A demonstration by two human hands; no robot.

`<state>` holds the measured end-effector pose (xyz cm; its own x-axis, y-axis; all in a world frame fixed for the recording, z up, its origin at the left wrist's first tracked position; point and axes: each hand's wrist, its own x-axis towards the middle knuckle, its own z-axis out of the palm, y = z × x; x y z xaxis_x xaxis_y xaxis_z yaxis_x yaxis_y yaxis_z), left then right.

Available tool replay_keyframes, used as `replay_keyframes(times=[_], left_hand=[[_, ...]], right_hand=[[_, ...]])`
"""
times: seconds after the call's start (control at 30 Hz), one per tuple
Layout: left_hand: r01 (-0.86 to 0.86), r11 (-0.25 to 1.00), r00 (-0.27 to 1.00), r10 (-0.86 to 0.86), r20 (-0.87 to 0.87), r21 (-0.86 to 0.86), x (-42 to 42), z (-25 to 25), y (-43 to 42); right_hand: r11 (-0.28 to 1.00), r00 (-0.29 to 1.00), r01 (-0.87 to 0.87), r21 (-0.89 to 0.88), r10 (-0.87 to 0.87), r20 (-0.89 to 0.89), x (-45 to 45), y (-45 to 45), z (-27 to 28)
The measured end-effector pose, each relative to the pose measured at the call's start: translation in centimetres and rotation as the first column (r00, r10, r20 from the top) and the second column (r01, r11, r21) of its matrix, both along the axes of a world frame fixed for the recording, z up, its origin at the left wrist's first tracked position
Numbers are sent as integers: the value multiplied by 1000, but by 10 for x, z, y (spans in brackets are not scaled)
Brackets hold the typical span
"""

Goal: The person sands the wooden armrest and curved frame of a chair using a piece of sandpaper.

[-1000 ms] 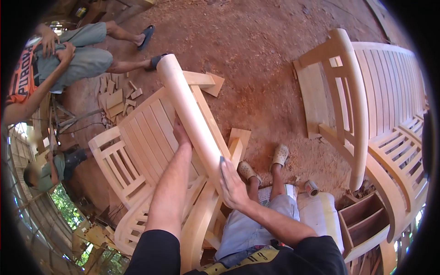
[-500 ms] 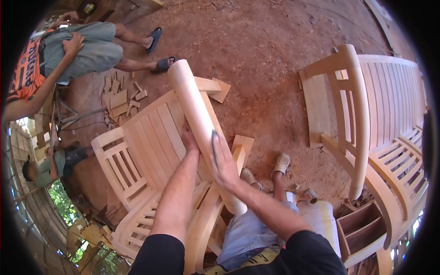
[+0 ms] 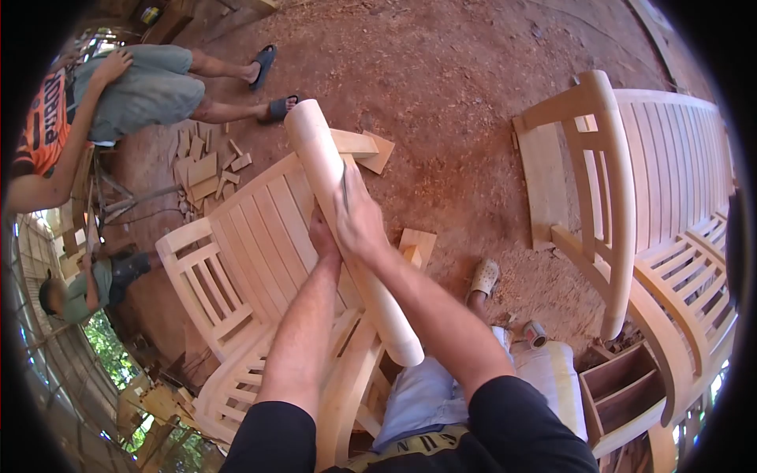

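A pale wooden bench (image 3: 256,229) with a slatted seat stands in front of me. Its rounded armrest (image 3: 315,142) runs lengthwise under my hands. My right hand (image 3: 360,221) lies over the armrest's top, pressing a thin dark piece of sandpaper (image 3: 344,188) to the wood; only its edge shows beside the fingers. On the armrest's inner side, my left hand (image 3: 324,239) grips it, with the fingers partly hidden behind the wood.
Another slatted bench (image 3: 615,197) stands at the right, near a wooden box with compartments (image 3: 623,390). A can (image 3: 535,334) is beside my leg. Wood offcuts (image 3: 203,172) lie on the dirt floor. One person (image 3: 134,91) stands at upper left; another person (image 3: 91,284) is farther back.
My right hand has slid up along the armrest, away from me, with the sandpaper. My left hand stays at the inner side. The person at upper left has shifted an arm.
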<state>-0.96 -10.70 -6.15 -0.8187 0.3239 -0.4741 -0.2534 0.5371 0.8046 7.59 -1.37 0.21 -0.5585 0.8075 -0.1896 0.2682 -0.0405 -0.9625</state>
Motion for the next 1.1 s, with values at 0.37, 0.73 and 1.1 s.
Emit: replay_keyframes(times=[0.37,0.73,1.1], left_hand=[[71,992,995,-63,-84,107,-9,-32,-16],[82,994,986,-92,-138,-79,-2,-6,-4],[82,995,987,-89,-132,-54,-7,-22,-12]], right_hand=[[999,998,4,50,0,-70,7,-6,2],[989,999,-17,149,21,-27,22,-20,-2],[969,999,16,245,-6,-42,31,-27,-2]])
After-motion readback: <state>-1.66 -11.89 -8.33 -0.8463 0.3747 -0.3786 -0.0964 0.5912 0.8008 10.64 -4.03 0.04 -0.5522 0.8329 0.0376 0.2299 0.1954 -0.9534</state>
